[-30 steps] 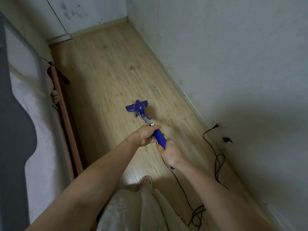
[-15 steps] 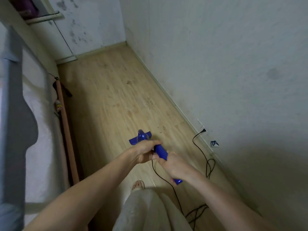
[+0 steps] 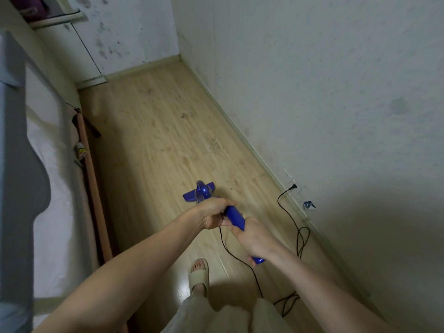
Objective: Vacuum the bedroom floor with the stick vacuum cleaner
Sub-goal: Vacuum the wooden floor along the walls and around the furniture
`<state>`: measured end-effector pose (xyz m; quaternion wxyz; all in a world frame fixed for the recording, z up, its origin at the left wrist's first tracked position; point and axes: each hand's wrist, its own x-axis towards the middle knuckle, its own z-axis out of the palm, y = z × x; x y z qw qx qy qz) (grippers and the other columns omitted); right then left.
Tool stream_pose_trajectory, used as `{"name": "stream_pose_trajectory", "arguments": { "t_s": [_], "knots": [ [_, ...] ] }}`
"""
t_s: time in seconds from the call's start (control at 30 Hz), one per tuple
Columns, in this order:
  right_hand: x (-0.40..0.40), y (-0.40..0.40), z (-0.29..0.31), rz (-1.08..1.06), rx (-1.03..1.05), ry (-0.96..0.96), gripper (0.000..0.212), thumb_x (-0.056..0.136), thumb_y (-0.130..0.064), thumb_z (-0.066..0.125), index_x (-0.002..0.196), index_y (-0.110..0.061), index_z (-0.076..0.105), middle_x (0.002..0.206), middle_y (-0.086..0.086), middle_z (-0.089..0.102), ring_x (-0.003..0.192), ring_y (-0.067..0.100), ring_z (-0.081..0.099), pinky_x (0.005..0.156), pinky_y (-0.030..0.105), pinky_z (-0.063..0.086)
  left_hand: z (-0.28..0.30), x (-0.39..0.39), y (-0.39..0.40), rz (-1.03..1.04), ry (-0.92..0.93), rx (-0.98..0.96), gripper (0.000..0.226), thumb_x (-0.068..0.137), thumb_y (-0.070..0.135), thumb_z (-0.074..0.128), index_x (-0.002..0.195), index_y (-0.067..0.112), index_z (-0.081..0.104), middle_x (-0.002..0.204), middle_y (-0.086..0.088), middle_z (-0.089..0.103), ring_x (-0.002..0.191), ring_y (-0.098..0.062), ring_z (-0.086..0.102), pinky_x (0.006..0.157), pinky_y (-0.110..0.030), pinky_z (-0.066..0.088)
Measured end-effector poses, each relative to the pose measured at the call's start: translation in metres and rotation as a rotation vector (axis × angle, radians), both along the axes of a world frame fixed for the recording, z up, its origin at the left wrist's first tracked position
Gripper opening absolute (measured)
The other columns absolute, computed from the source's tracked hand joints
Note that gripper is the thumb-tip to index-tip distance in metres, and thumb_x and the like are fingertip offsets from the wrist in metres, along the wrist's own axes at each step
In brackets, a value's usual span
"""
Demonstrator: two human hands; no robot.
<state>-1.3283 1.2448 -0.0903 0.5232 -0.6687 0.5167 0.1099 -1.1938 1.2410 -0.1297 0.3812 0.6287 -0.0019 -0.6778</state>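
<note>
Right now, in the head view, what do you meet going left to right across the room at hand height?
Bed → wooden rail → left hand → vacuum handle → right hand → black cord → wall.

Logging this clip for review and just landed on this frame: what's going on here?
A person is vacuuming a narrow strip of wooden floor between a bed and a wall. Both hands grip the blue stick vacuum cleaner: the left hand higher up the handle, the right hand nearer its end. The floor head sits on the boards just ahead. A black power cord trails loosely along the floor to a wall socket. One foot in a slipper is visible below.
</note>
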Motion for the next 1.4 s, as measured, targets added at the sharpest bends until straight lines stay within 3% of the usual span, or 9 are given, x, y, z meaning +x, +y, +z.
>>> {"name": "stream_pose_trajectory", "arguments": {
  "t_s": [0.33, 0.57, 0.67, 0.83, 1.1, 1.23, 1.4],
  "knots": [
    [0.089, -0.056, -0.035, -0.024, -0.006, 0.016, 0.023, 0.099, -0.031, 0.045, 0.098, -0.009, 0.043, 0.060, 0.005, 0.049, 0.034, 0.018, 0.048, 0.035, 0.022, 0.038, -0.025, 0.084, -0.058, 0.013, -0.063, 0.001, 0.012, 0.098, 0.009, 0.051, 0.088, 0.004, 0.046, 0.082, -0.014, 0.055, 0.074, -0.020, 0.060, 0.079, -0.038, 0.052],
    [0.148, -0.088, -0.048, -0.019, -0.042, 0.009, 0.022, 0.100, -0.029, 0.044, 0.092, -0.008, 0.042, 0.057, 0.006, 0.049, 0.029, 0.016, 0.045, 0.034, 0.021, 0.037, -0.039, 0.144, -0.091, 0.003, -0.074, -0.020, 0.009, 0.099, 0.012, 0.050, 0.092, 0.008, 0.045, 0.086, -0.012, 0.056, 0.076, -0.018, 0.061, 0.080, -0.037, 0.054],
    [0.170, -0.098, -0.058, -0.011, -0.057, 0.016, 0.023, 0.100, -0.031, 0.045, 0.094, -0.008, 0.042, 0.060, 0.007, 0.051, 0.032, 0.019, 0.047, 0.035, 0.023, 0.038, -0.048, 0.166, -0.100, 0.029, -0.076, -0.027, 0.011, 0.098, 0.012, 0.051, 0.090, 0.008, 0.045, 0.088, -0.012, 0.056, 0.077, -0.018, 0.062, 0.074, -0.034, 0.054],
    [0.196, -0.105, -0.069, -0.029, -0.081, 0.044, 0.028, 0.099, -0.035, 0.045, 0.101, -0.007, 0.044, 0.073, 0.009, 0.054, 0.037, 0.022, 0.049, 0.035, 0.022, 0.036, -0.058, 0.190, -0.109, 0.033, -0.070, -0.036, 0.011, 0.098, 0.013, 0.052, 0.090, 0.006, 0.047, 0.091, -0.013, 0.057, 0.079, -0.017, 0.062, 0.078, -0.036, 0.054],
    [0.191, -0.097, -0.067, -0.012, -0.112, 0.074, 0.027, 0.100, -0.035, 0.044, 0.102, -0.008, 0.043, 0.080, 0.010, 0.055, 0.041, 0.024, 0.051, 0.038, 0.022, 0.038, -0.058, 0.189, -0.099, 0.046, -0.014, -0.061, 0.014, 0.095, 0.014, 0.058, 0.092, 0.003, 0.051, 0.086, -0.014, 0.060, 0.077, -0.017, 0.065, 0.062, -0.029, 0.059],
    [0.170, -0.087, -0.057, 0.005, -0.141, 0.079, 0.029, 0.100, -0.035, 0.044, 0.105, -0.006, 0.045, 0.082, 0.012, 0.056, 0.041, 0.023, 0.051, 0.037, 0.024, 0.039, -0.054, 0.171, -0.083, 0.069, 0.022, -0.090, 0.015, 0.094, 0.013, 0.060, 0.097, -0.001, 0.053, 0.089, -0.016, 0.061, 0.081, -0.020, 0.067, 0.066, -0.031, 0.060],
    [0.121, -0.066, -0.043, 0.058, -0.200, 0.117, 0.029, 0.099, -0.036, 0.045, 0.108, -0.008, 0.048, 0.086, 0.009, 0.058, 0.050, 0.017, 0.047, 0.047, 0.029, 0.039, -0.044, 0.120, -0.059, 0.103, 0.020, -0.137, 0.010, 0.095, 0.011, 0.056, 0.093, 0.001, 0.054, 0.091, -0.015, 0.061, 0.081, -0.020, 0.066, 0.073, -0.034, 0.059]
  ]
}}
